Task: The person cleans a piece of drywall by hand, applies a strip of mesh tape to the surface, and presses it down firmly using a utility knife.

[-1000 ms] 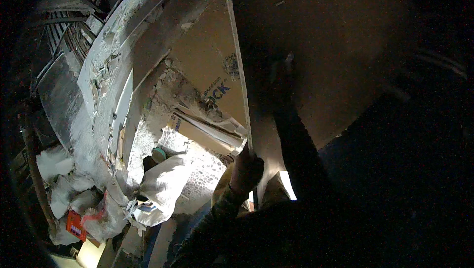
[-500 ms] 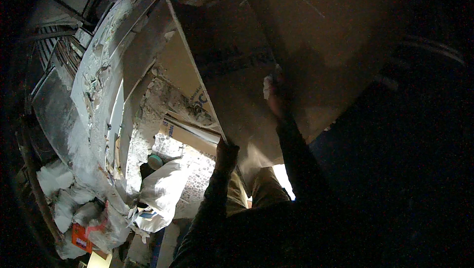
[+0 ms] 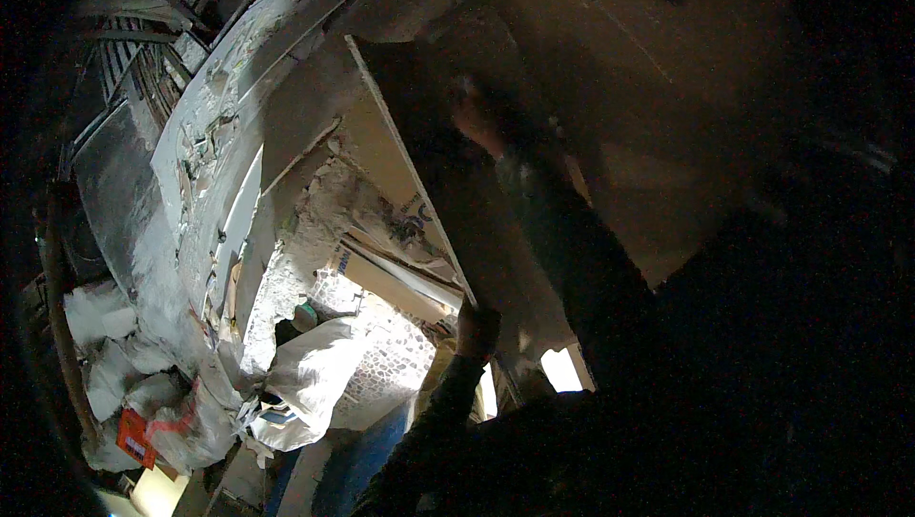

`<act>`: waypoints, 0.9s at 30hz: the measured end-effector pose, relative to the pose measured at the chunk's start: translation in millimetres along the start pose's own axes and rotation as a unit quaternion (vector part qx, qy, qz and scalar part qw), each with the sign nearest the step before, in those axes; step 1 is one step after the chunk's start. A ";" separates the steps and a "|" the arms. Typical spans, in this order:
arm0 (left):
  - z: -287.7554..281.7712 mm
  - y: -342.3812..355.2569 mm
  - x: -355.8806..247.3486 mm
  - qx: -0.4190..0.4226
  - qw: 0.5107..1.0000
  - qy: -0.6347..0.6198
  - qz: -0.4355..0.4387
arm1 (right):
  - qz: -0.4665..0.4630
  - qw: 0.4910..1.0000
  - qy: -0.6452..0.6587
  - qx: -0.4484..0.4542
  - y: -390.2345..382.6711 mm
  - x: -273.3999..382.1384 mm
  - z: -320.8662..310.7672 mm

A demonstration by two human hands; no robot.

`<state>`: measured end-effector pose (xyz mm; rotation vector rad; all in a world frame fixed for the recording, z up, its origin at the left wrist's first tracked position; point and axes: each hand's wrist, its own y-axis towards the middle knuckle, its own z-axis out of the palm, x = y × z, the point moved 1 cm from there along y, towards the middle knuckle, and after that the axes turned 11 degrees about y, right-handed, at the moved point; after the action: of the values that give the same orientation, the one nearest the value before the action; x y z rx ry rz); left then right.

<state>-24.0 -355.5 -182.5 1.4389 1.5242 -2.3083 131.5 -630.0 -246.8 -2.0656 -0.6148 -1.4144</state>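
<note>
A stiff brown cardboard sheet (image 3: 481, 231) stands tilted in front of me, its pale left edge running from upper left down toward my body. Closed round the lower end of that edge is my left hand (image 3: 477, 329). My right hand (image 3: 478, 120) reaches forward over the sheet's dark upper face, its arm lying across the sheet. Shadow and blur hide its fingers, so whether it touches or holds anything is unclear. Behind, to the right, rises a larger brown cardboard panel (image 3: 686, 136), mostly in shadow.
A white sack (image 3: 315, 364) lies on the brightly lit pebble-patterned floor (image 3: 391, 357) at left. Flat cardboard pieces (image 3: 391, 279) lie beyond it. Clear plastic bags (image 3: 157, 403) and an orange-red packet (image 3: 135, 436) sit lower left. Plaster-spattered boards (image 3: 200, 155) lean at far left.
My right hand has moved up and left across the sheet; a pale patch beside it earlier no longer shows there. My left hand still grips the edge. The whole view has shifted somewhat.
</note>
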 end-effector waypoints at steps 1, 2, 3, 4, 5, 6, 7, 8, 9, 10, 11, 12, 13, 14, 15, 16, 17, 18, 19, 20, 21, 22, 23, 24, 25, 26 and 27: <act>2.6 -1.2 -7.6 -0.006 1.000 0.012 0.006 | -0.011 1.000 -0.010 0.014 13.7 -2.3 7.6; 3.6 -1.6 -13.8 -0.011 1.000 0.024 0.012 | -0.024 0.999 -0.031 0.025 24.8 -0.5 12.4; -1.9 2.1 3.7 -0.018 0.999 0.049 0.010 | -0.036 0.997 -0.055 0.035 39.6 2.5 15.2; -3.7 1.3 0.5 -0.027 0.999 0.045 0.008 | -0.046 0.995 -0.075 0.049 46.9 1.8 25.0; -1.2 -0.8 -10.0 -0.031 0.995 0.088 0.031 | -0.054 0.992 -0.101 0.055 56.0 1.8 25.9; 0.9 -1.0 -15.1 -0.033 0.989 0.131 0.054 | -0.062 0.989 -0.121 0.060 63.2 1.7 27.9; 3.2 -0.5 -10.9 -0.040 0.993 0.107 0.021 | -0.066 0.986 -0.141 0.066 66.1 0.9 28.5; 2.2 -0.5 -9.1 -0.044 0.993 0.103 0.020 | -0.076 0.982 -0.157 0.071 72.2 1.7 30.6; 1.7 -0.9 -8.4 -0.032 0.990 0.129 0.040 | -0.083 0.978 -0.175 0.076 76.3 1.7 31.9; 0.8 -1.3 -10.5 -0.018 0.986 0.157 0.060 | -0.087 0.975 -0.190 0.081 78.2 1.5 33.9; 1.5 -1.3 -8.4 -0.018 0.986 0.154 0.059 | -0.093 0.971 -0.204 0.084 81.2 1.7 34.9; 4.0 -1.5 -5.3 -0.027 0.992 0.112 0.058 | -0.099 0.967 -0.217 0.089 84.7 2.2 36.5; 4.6 -1.5 -4.6 -0.037 0.995 0.071 0.058 | -0.103 0.964 -0.229 0.092 88.1 1.7 37.1; 3.8 -2.3 -4.7 -0.037 0.995 0.071 0.058 | -0.107 0.960 -0.242 0.095 91.6 1.3 37.3; 3.4 -4.2 -6.8 -0.031 0.979 0.163 0.116 | -0.111 0.956 -0.252 0.097 95.0 0.8 36.7; 3.6 -4.9 -7.8 -0.027 0.967 0.209 0.144 | -0.115 0.953 -0.260 0.100 96.3 0.0 37.7; 3.3 -5.1 -8.6 -0.026 0.951 0.254 0.173 | -0.121 0.950 -0.270 0.101 98.5 -0.3 39.5; 3.9 -4.5 -7.7 -0.045 0.955 0.242 0.167 | -0.124 0.947 -0.279 0.103 100.5 -0.6 41.8; 4.8 -5.5 -13.9 -0.054 0.957 0.235 0.162 | -0.127 0.943 -0.290 0.104 101.3 -0.8 41.1; 5.7 -5.1 -20.9 -0.062 0.959 0.228 0.159 | -0.132 0.939 -0.299 0.104 103.3 -0.5 40.5; 5.8 -4.9 -27.9 -0.058 0.971 0.212 0.097 | -0.138 0.936 -0.308 0.104 107.0 0.4 39.0; 6.1 -4.7 -35.4 -0.053 0.979 0.193 0.034 | -0.144 0.931 -0.319 0.104 109.6 1.0 37.3; 5.8 -2.4 -36.1 -0.049 0.980 0.191 0.031 | -0.149 0.927 -0.329 0.105 108.6 0.0 35.8; 5.3 0.1 -35.6 -0.053 0.979 0.194 0.015 | -0.153 0.922 -0.341 0.104 106.2 -2.3 32.3; 3.9 0.3 -34.8 -0.059 0.978 0.198 0.000 | -0.158 0.917 -0.351 0.103 101.8 -4.4 30.2; -0.4 -1.8 -27.7 -0.065 0.979 0.195 -0.002 | -0.169 0.913 -0.355 0.107 93.6 -3.4 36.1; -5.1 -1.8 -16.1 -0.081 0.972 0.218 0.035 | -0.183 0.908 -0.360 0.113 81.1 -4.3 40.0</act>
<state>-12.1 -357.8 -170.5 2.0073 1.6731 -1.8552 209.8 -663.5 -277.6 -2.3283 -1.4517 -0.6456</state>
